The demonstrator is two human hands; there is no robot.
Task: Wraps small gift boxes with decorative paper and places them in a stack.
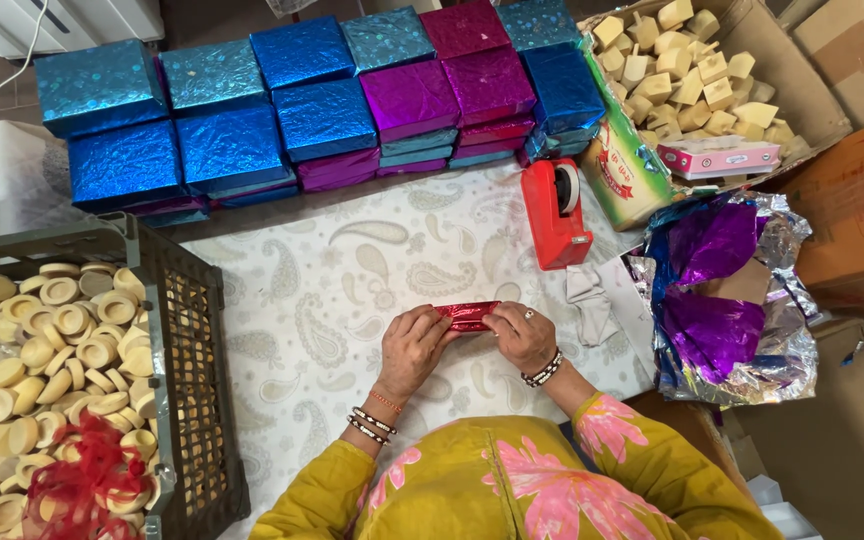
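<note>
- I am watching the left hand (410, 348) and the right hand (522, 335) meeting near the front edge of the tabletop (332, 290), both closing on one small red foil packet (467, 315).
- Each grip is pinching an end of that packet, fingers curled tight round it, thumbs pressing on top; the packet is hanging just above the paisley cloth between them.
- Judging progress: stacks of wrapped boxes in blue and magenta foil (322, 100) are lining the back edge, so a good deal of wrapping is looking done already.
- What is remaining seems large: a grey crate (192, 350) at the left edge is sitting full of pale round pieces (42, 360), and a cardboard box (812, 110) at the back right corner is holding pale cube-shaped pieces.
- A red tape dispenser (555, 212) is standing behind the hands, and loose purple and silver foil sheets (722, 290) are lying at the right edge, apart from both hands.
</note>
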